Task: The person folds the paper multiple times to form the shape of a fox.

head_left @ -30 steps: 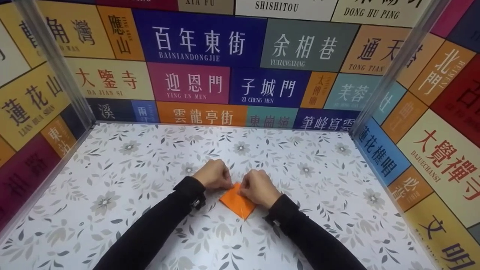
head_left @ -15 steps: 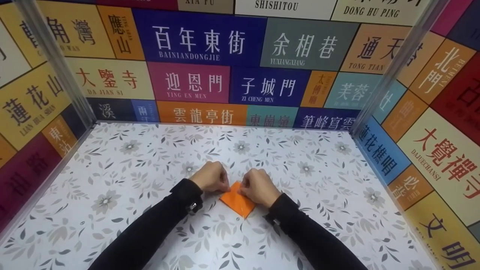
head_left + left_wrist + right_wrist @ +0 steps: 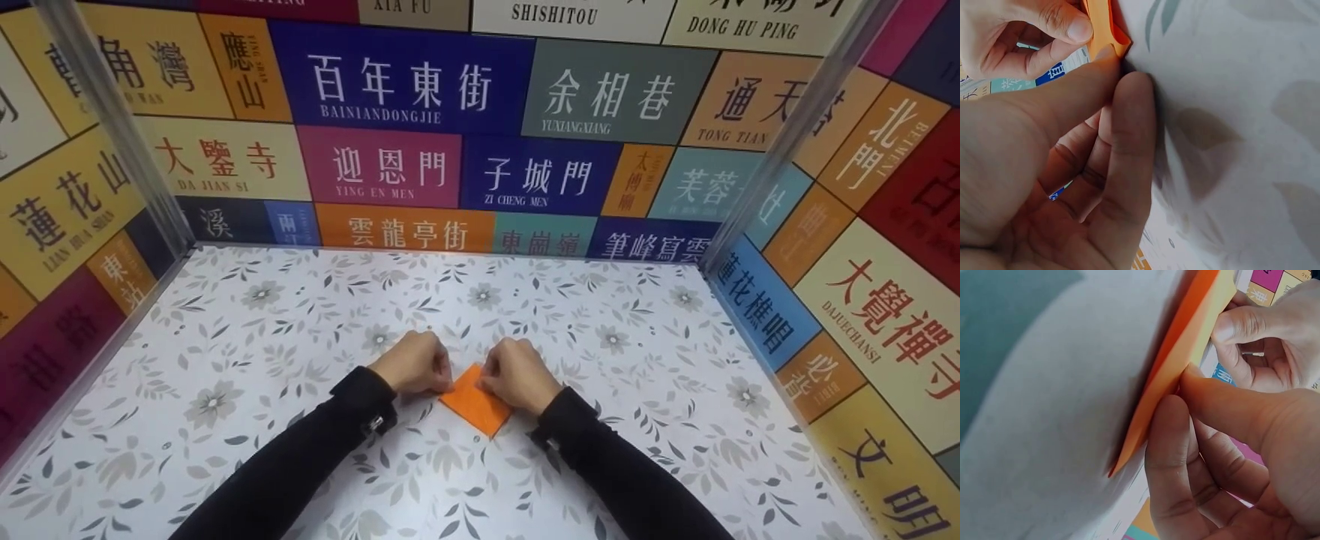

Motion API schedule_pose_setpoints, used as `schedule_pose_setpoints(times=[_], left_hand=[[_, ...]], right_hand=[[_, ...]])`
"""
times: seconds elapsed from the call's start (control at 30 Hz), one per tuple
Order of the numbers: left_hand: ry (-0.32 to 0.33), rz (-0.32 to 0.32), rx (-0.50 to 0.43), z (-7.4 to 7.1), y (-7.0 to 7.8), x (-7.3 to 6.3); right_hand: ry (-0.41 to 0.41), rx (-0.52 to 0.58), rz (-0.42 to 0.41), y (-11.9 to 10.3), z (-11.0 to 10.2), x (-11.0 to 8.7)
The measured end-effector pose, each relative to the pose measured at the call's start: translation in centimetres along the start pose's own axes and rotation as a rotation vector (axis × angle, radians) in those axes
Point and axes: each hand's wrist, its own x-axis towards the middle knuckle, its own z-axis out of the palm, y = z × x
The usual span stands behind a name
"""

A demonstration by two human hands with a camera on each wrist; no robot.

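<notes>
A folded square of orange paper (image 3: 478, 409) lies on the table, one corner toward me. My left hand (image 3: 415, 364) pinches its left part between thumb and index finger; in the left wrist view a rounded, uncreased fold of the paper (image 3: 1105, 31) shows right at that thumb tip. On the upper right edge, my right hand (image 3: 521, 375) grips the paper with thumb and forefinger. The right wrist view has the layers of the paper (image 3: 1165, 382) slightly parted along one side, with the right thumb (image 3: 1207, 385) pressing from above. The remaining fingers of both hands are curled under.
A white tabletop (image 3: 255, 352) printed with grey leaves and flowers surrounds the hands. Behind it rises a wall of coloured signs (image 3: 405, 82) with Chinese lettering. Similar panels stand at both sides, joined by clear corner posts (image 3: 795, 135).
My left hand has slid left and slightly toward me along the paper's edge, from near the top corner to the left corner. The right hand keeps its place.
</notes>
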Motion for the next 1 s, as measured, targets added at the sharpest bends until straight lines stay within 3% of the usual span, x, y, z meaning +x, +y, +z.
schedule_pose_setpoints(times=[0.23,1.0], left_hand=[[0.011,0.056,0.008,0.0,-0.3,-0.7],[0.023,0.09,0.005,-0.1,-1.3,-2.2]], right_hand=[[-0.002,-0.013,0.014,0.0,-0.1,0.0],[-0.009,0.016,0.031,-0.1,-0.1,0.1]])
